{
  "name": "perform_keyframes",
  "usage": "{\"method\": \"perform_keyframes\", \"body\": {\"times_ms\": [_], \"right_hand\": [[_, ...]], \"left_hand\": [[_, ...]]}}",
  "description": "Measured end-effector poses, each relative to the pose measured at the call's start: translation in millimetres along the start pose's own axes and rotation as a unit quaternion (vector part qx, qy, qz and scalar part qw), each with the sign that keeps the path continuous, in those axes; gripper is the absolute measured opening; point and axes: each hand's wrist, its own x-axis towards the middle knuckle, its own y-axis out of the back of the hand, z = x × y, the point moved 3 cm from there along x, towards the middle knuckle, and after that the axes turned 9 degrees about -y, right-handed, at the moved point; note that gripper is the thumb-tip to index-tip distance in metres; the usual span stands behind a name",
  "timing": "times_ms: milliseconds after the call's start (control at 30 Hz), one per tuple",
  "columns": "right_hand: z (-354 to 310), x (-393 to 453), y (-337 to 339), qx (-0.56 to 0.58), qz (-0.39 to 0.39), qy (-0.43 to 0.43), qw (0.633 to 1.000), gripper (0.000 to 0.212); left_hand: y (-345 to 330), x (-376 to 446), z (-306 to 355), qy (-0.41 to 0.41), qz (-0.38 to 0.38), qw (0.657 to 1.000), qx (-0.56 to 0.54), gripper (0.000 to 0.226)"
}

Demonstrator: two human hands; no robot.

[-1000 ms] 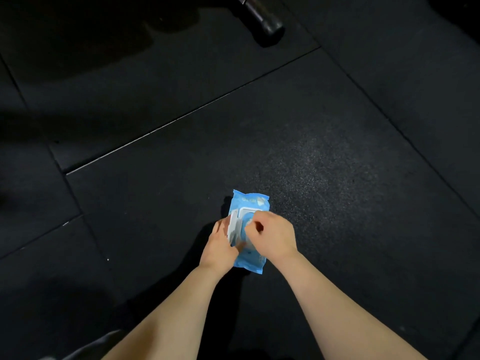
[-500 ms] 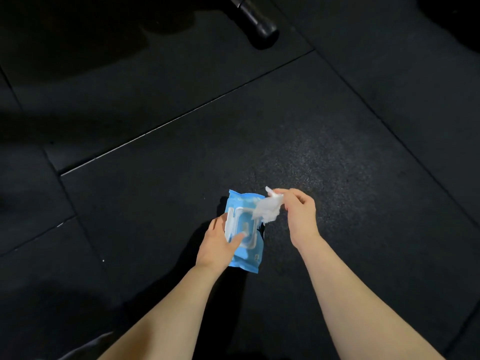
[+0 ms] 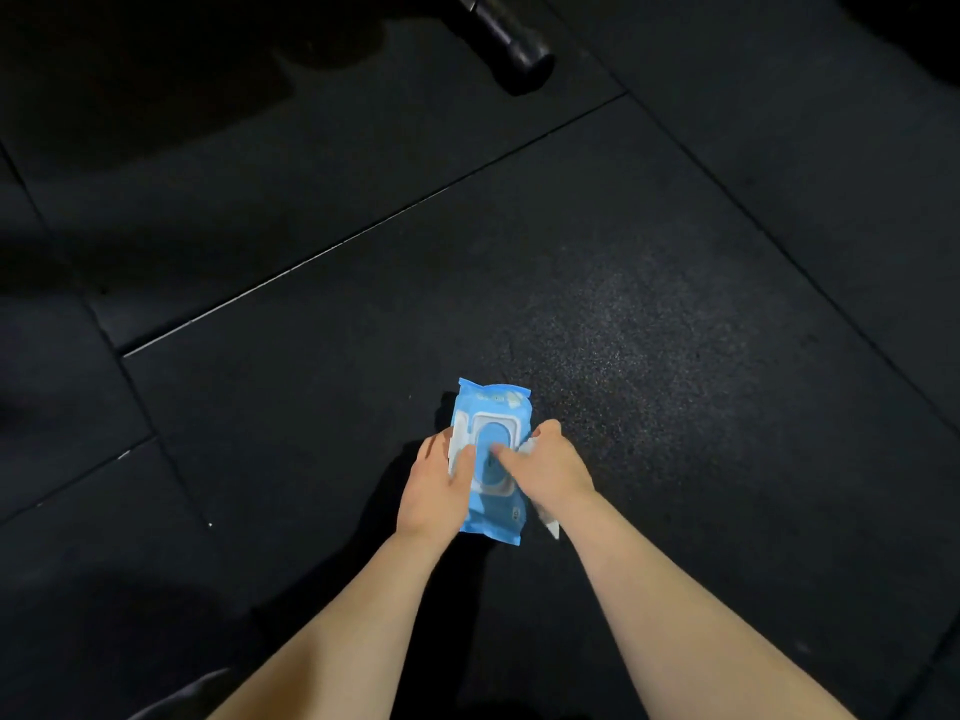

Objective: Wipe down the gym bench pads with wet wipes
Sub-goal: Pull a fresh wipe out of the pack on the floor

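Note:
A blue pack of wet wipes (image 3: 492, 407) is held above the dark floor. My left hand (image 3: 434, 488) grips its left side, thumb on the white flip lid that stands open at the pack's left edge. My right hand (image 3: 545, 472) rests on the pack's right side, fingertips on the blue oval opening. A white wet wipe (image 3: 549, 523) is bunched in that hand, its tail hanging below the wrist. No bench pad is in view.
Black rubber floor tiles (image 3: 675, 330) with thin seams fill the view. A dark round bar end (image 3: 519, 44), part of some equipment, lies at the top centre. A grey edge of clothing shows at the bottom left.
My right hand pulled a white wipe out of the pack and lifted it to the right, then came back down onto the pack with the wipe bunched in it.

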Motion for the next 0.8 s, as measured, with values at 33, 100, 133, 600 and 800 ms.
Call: {"method": "perform_keyframes", "body": {"times_ms": [33, 100, 133, 600, 800], "right_hand": [[1.1, 2.2, 0.2, 0.031, -0.004, -0.028, 0.999, 0.061], [3.5, 5.8, 1.5, 0.049, -0.006, -0.053, 0.997, 0.073], [4.3, 7.1, 2.4, 0.047, 0.002, -0.058, 0.997, 0.076], [33.8, 29.0, 36.9, 0.398, -0.012, -0.077, 0.914, 0.027], [9.9, 19.6, 50.6, 0.414, -0.003, -0.041, 0.909, 0.024]], "left_hand": [[1.5, -1.4, 0.1, -0.012, -0.001, 1.000, 0.006, 0.042], [5.0, -4.0, 0.6, -0.036, -0.012, 0.999, 0.026, 0.044], [6.7, -6.1, 0.6, -0.048, -0.020, 0.998, 0.042, 0.045], [-10.5, -29.7, 4.5, -0.205, -0.128, 0.877, 0.414, 0.070], [-11.7, -15.1, 33.1, -0.201, -0.153, 0.855, 0.454, 0.058]]}}
